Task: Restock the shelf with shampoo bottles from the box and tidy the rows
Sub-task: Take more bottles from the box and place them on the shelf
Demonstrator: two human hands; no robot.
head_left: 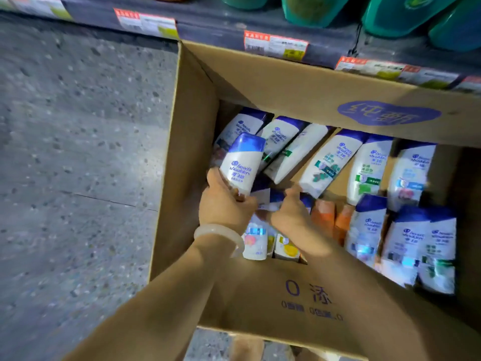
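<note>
My left hand [225, 204] grips a bottle [242, 162] cap-up at frame centre; my right hand [289, 209] pinches a second bottle [273, 200] just beside, shelf [234, 27] above.

A single head-worn wide-angle camera looks steeply down from close above into an open cardboard box [299, 82] filling the centre and right of the frame, with speckled floor [78, 152] at left and the shelf edge [208, 29] across the top.
</note>
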